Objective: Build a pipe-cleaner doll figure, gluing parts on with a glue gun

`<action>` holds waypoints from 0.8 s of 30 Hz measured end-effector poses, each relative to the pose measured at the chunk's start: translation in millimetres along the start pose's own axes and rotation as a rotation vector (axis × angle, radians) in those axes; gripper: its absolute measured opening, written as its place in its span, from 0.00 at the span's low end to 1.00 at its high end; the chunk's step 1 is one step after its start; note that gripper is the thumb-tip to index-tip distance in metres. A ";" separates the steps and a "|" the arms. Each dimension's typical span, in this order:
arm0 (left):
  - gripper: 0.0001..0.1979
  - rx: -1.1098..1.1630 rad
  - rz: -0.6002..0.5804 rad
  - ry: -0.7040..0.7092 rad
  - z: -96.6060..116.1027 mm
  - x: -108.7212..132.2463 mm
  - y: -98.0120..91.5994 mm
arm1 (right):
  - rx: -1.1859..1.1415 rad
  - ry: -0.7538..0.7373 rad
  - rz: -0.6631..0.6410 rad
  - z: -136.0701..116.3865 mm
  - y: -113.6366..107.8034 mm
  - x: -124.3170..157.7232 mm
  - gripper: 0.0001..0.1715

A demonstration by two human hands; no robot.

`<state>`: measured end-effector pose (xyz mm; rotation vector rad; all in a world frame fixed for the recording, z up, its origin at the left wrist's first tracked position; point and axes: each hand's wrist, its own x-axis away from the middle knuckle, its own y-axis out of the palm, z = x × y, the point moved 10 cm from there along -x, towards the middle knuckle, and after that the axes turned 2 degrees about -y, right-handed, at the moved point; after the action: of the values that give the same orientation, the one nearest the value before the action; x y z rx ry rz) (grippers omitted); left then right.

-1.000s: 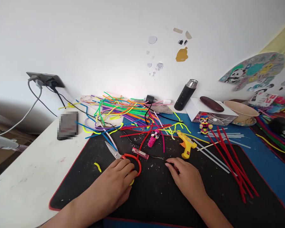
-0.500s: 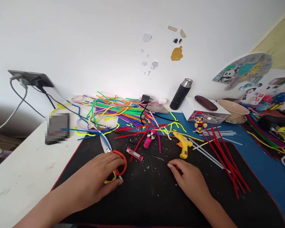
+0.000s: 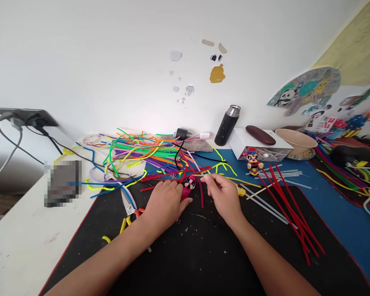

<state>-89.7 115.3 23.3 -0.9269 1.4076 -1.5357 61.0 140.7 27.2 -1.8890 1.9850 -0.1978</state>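
My left hand [image 3: 165, 201] lies on the black mat [image 3: 203, 250] with its fingers and thumb closed round a small pink figure [image 3: 189, 184]. Just to the right, my right hand [image 3: 223, 197] pinches its fingertips together at the edge of the pipe cleaner tangle; what they hold is too thin to name. Red-handled scissors [image 3: 128, 206] lie left of my left forearm, partly hidden by it. A yellow glue gun [image 3: 241, 191] peeks out behind my right hand.
A heap of coloured pipe cleaners [image 3: 142, 150] fills the back middle. Red pipe cleaners [image 3: 288, 203] and clear glue sticks [image 3: 265, 203] lie right. Behind stand a black flask [image 3: 226, 125], a white box [image 3: 259, 144], a toy figure [image 3: 253, 161] and a bowl [image 3: 296, 142]. A blurred phone [image 3: 63, 183] lies left.
My left hand left the scissors and moved up and right onto the pink figure. My right hand moved forward to the pipe cleaners, now covering most of the glue gun.
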 end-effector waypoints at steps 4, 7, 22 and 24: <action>0.14 -0.007 -0.024 -0.038 -0.7 -1.8 9.5 | -0.080 -0.009 0.040 3.6 14.3 -17.5 0.25; 0.12 0.019 -0.027 -0.056 -3.7 -1.1 14.9 | -0.091 -0.016 0.007 10.5 27.5 -18.1 0.25; 0.20 1.141 0.321 -0.527 -113.6 5.6 7.0 | -0.452 0.046 0.039 6.8 44.0 -39.6 0.23; 0.18 1.337 0.444 -0.546 -123.9 8.0 9.4 | -0.538 0.085 0.018 11.6 55.0 -43.9 0.24</action>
<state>-205.9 154.5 1.7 -0.1170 0.0174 -1.3139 14.9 190.2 4.5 -2.2023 2.2757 0.2978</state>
